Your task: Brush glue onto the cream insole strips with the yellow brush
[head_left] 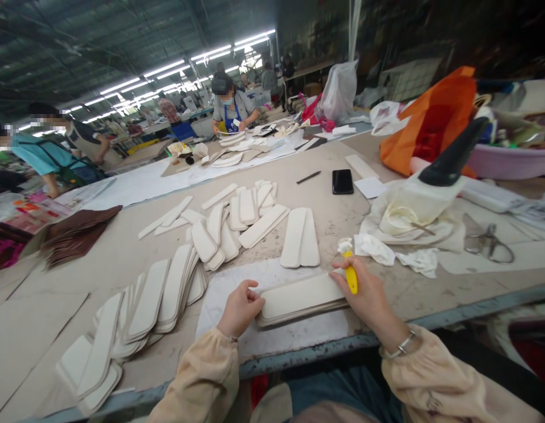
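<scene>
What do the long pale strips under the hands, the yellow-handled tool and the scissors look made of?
Strips: matte off-white, flat and smooth, with darker edges; perhaps leather-like sheet or board, can't tell which.
Yellow-handled tool in the right hand: handle probably plastic, from its even, bright yellow.
Scissors: likely bare metal, grey with a dull shine at the handle loops.

Surface (325,158), greyish-beige top, blue-grey edge, is carrying many loose pale strips (149,299), overlapping in fanned piles left and centre. White sheet (237,282) is lying at the near edge under a neat strip stack (303,296). Brown pieces (84,232) are sitting far left. Black phone (342,182) is lying near a dark pencil-like stick (308,177). Scissors (490,244) and crumpled white scraps (374,249) are resting right.
</scene>
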Action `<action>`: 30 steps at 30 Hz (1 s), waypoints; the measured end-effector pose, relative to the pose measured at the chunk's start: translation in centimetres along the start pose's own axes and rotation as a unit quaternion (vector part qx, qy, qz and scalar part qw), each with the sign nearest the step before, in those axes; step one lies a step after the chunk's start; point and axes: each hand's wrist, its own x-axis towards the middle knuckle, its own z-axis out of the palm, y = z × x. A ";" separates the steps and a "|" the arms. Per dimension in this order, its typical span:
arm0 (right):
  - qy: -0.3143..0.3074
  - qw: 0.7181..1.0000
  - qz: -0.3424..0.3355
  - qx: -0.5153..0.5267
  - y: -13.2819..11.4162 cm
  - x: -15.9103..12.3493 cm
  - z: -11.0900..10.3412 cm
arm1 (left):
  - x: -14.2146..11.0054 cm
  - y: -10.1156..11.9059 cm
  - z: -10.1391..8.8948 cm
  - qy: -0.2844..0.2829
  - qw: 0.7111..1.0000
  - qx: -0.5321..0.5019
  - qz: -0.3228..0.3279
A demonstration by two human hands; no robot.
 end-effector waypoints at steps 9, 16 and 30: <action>-0.008 0.999 -0.032 -0.035 0.8 -0.2 0.5 | 0.1 0.0 -0.2 -0.006 0.997 0.073 0.009; -0.017 0.990 -0.080 -0.112 0.6 -0.2 0.2 | 0.3 0.4 -0.6 -0.027 0.992 0.118 0.019; -0.176 0.927 -0.307 -0.125 -2.1 -4.2 3.2 | 1.1 -0.6 -0.8 -0.063 0.988 0.140 0.002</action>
